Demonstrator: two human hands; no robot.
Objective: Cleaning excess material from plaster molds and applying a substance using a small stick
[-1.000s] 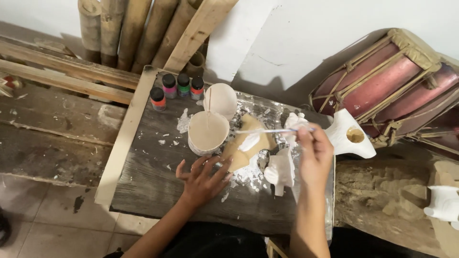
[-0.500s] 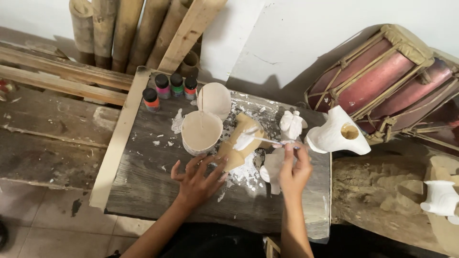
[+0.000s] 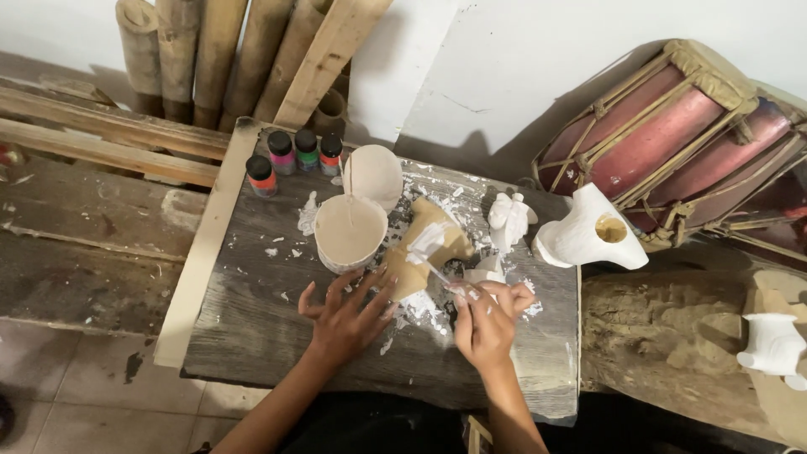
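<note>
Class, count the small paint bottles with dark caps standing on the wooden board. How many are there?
4, at the board's far left corner: one nearest the edge strip, then three in a row. None looks hidden.

Paint bottles (image 3: 294,155), bamboo poles (image 3: 202,55), a drum (image 3: 672,134), white figurines (image 3: 588,235).

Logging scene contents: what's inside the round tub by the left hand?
The round tub is filled nearly to the rim with smooth, pale paint or paste; its lid stands propped behind it. The bottom and depth are covered. The left hand rests flat on the board nearby.
</note>
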